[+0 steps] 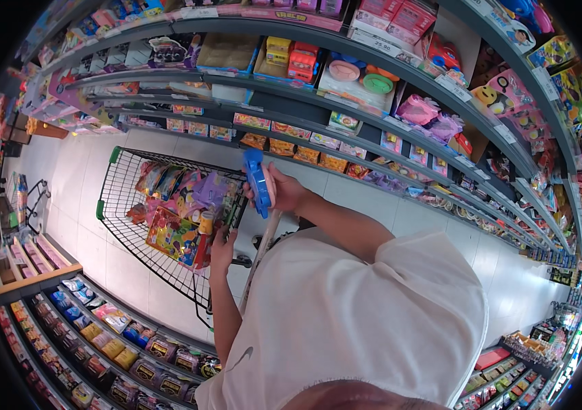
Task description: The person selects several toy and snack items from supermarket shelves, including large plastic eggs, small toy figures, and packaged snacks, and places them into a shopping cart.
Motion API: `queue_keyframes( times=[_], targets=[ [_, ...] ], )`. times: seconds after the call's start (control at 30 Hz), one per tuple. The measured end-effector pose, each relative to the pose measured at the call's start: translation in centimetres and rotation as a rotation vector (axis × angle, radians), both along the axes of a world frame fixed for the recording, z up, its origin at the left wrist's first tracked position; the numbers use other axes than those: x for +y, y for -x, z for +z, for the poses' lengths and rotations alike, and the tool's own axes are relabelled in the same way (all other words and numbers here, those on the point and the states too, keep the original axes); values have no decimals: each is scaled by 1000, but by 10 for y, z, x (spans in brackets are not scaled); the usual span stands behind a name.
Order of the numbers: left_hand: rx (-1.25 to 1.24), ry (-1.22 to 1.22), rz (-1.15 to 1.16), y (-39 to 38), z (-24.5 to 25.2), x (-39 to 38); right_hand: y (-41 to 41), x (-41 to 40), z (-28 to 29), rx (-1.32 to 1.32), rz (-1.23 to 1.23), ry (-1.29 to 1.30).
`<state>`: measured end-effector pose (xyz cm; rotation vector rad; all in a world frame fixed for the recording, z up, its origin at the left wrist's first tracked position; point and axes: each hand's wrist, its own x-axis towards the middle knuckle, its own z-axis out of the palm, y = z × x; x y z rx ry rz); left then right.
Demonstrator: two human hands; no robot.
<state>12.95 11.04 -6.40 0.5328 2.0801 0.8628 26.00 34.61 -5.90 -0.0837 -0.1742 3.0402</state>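
My right hand [283,188] holds a blue plastic item [258,184] with a pale pink side, raised just beyond the near end of a wire shopping cart [132,236]. Its exact kind is unclear. Below it, my left hand [223,248] is closed on the cart's handle [230,220], partly hiding it. Several bright packages lie in the basket, among them a red and yellow printed bag [168,233], a purple plastic-wrapped item [211,189] and a small yellow container [205,223].
Tiered store shelves [281,105] curve along the top and right. They carry red toy vehicles [303,60], orange and green plastic items [379,81] and an open cardboard box [229,54]. Packaged snacks fill a lower-left shelf [117,353]. Another cart [27,200] stands far left on the tiled floor [86,205].
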Motion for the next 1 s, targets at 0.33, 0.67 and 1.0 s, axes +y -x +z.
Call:
queue_keyframes(
  times=[0.33, 0.67, 1.0],
  targets=[
    [-13, -74, 39, 4, -14, -6, -53, 132, 72, -368, -634, -554],
    [-27, -52, 49, 0, 2, 5, -94, 258, 70, -1015, -1256, -1501],
    [-10, -123, 95, 2, -17, -2, -81, 293, 53, -1155, -1182, -1856]
  ],
)
